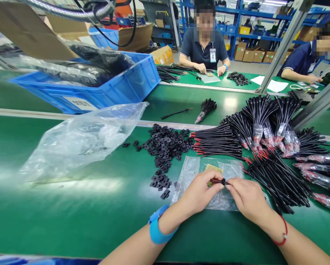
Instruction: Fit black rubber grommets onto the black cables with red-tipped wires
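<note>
My left hand [202,189], a blue band on its wrist, pinches a short black cable near its red wire ends. A small black rubber piece [223,181] sits on that cable between both hands' fingertips. My right hand [250,198], with a red string at its wrist, grips the cable's other side between thumb and index finger; the rest of this cable is hidden. Beneath the hands lie a clear plastic bag [188,171] and a yellowish sponge-like pad [214,168]. Left of them spreads a heap of loose black rubber pieces [165,145].
Black cables with red ends lie in a row [218,140] and a pile [277,180]; taped cable bundles [264,117] stack behind. A large plastic bag [84,140] and a blue crate [128,82] are left. A metal post [319,101] rises right. Two co-workers sit opposite.
</note>
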Demonstrator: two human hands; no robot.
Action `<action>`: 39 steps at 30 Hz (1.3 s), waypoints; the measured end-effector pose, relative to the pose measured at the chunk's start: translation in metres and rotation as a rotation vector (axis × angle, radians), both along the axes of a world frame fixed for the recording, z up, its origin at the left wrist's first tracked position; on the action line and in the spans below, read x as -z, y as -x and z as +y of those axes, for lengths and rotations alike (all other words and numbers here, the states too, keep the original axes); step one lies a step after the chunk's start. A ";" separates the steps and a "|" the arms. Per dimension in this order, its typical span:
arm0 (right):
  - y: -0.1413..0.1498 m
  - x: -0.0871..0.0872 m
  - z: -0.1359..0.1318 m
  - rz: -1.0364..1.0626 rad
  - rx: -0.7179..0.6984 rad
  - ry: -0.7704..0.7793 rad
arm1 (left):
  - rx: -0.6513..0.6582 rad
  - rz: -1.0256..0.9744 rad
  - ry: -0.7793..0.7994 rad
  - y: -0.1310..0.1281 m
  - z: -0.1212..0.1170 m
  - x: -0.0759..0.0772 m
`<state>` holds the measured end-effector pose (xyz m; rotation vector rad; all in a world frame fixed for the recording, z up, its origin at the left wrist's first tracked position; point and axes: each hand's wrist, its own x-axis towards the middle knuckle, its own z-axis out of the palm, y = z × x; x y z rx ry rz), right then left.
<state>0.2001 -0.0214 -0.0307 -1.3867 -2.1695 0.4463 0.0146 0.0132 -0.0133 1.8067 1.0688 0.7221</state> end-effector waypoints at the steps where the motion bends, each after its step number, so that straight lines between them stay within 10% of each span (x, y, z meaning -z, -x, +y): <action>1: 0.000 -0.001 -0.001 0.034 -0.003 0.070 | 0.023 0.012 0.000 0.001 0.000 0.000; 7: 0.001 -0.001 0.005 0.581 -0.045 0.882 | 0.171 0.035 -0.083 0.005 0.003 -0.003; 10: 0.003 -0.001 0.009 0.730 -0.063 1.052 | 0.188 0.029 -0.083 0.006 0.003 -0.003; 15: -0.012 -0.018 0.010 0.471 0.014 0.699 | 0.184 -0.067 -0.005 0.006 0.000 0.001; 22: -0.095 -0.029 0.022 -0.178 0.733 -0.213 | 0.136 -0.172 0.209 0.008 0.002 0.013; 39: -0.123 -0.016 0.033 -0.201 0.665 -0.139 | 0.095 -0.199 0.165 -0.002 0.009 0.018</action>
